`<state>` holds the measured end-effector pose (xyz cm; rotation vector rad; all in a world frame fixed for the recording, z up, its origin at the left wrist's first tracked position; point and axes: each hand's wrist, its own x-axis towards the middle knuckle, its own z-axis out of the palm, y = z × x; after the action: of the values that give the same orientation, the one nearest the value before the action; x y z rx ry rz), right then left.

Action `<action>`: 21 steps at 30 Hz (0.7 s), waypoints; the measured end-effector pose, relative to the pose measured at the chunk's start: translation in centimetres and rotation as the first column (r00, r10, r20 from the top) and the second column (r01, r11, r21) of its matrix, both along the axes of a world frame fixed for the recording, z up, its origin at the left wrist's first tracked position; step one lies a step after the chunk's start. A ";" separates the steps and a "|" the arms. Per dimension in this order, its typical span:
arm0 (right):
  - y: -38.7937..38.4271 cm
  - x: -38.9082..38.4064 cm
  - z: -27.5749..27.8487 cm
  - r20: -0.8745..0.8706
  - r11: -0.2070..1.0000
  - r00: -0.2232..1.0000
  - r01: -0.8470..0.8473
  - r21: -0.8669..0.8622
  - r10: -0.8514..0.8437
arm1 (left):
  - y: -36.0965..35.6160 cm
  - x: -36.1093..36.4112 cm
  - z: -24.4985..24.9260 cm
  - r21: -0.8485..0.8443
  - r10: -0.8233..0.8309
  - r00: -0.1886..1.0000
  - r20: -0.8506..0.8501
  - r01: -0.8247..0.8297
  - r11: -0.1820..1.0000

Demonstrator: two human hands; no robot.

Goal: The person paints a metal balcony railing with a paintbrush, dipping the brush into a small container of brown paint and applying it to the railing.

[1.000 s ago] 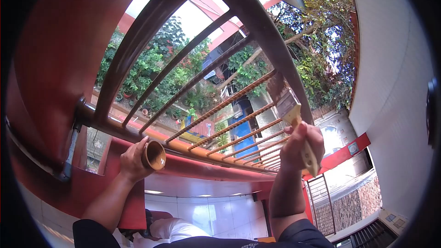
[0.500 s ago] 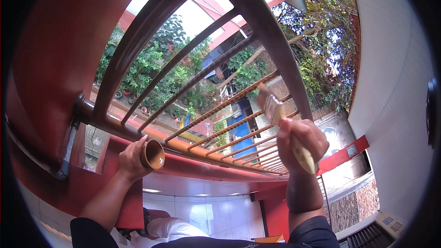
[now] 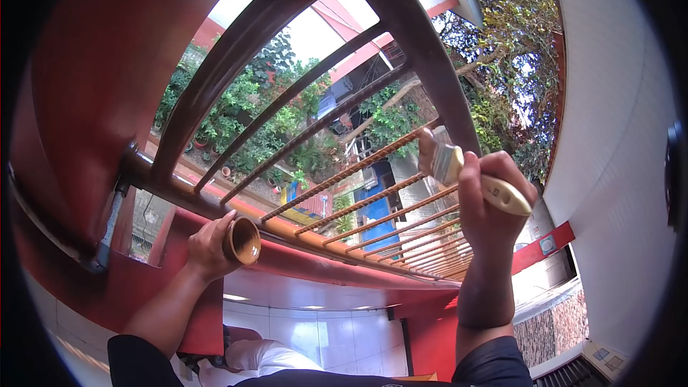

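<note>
My left hand (image 3: 208, 249) is wrapped round a small brown cup (image 3: 246, 241), whose open mouth faces the camera, close to the lower rail (image 3: 283, 233). In my right hand (image 3: 496, 190) is a paintbrush (image 3: 450, 163) with a pale handle; its bristles point up and left, near the upper end of a rusty twisted bar (image 3: 351, 169) by the dark brown top rail (image 3: 423, 36). Whether the bristles touch the metal I cannot tell. The bars at the left are dark brown, while several further right are orange-brown.
A red wall (image 3: 93, 100) rises at the left, with a metal pipe (image 3: 111, 226) beside it. Beyond the railing are green plants (image 3: 229, 100) and a tree. Below, a person in white clothing (image 3: 269, 357) is partly visible near a tiled floor (image 3: 333, 333).
My right hand has moved up and to the right, and the brush now tilts more to the side, nearer the top rail. The view has shifted slightly; my left hand still holds the cup.
</note>
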<state>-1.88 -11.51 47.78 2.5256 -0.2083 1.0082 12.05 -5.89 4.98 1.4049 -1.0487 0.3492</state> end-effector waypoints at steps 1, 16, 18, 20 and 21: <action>0.1 -0.2 0.0 0.019 0.999 1.000 0.008 0.042 -0.009 | 0.0 0.0 -0.1 0.000 -0.003 1.000 -0.001 0.003 1.000; -3.4 -2.7 -6.7 0.023 0.988 0.989 -0.148 0.049 0.147 | 0.1 -0.1 -0.2 0.008 -0.033 0.999 -0.023 0.034 0.999; -3.7 -3.0 -7.3 0.145 0.973 0.967 -0.220 0.075 0.207 | 0.1 -0.1 -0.2 0.011 -0.037 0.999 -0.026 0.037 0.999; -3.9 -2.9 -7.8 0.229 0.973 0.951 -0.225 0.045 0.209 | 0.1 -0.1 0.0 0.012 -0.040 0.999 -0.029 0.040 0.999; -4.1 -2.5 -8.5 0.212 0.988 0.966 -0.152 0.008 0.146 | 0.0 -0.2 0.0 0.008 -0.035 0.999 -0.029 0.036 0.999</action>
<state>-4.34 -15.64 39.33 2.4841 -0.0920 1.3419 11.85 -5.88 5.00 1.3933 -1.0514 0.2980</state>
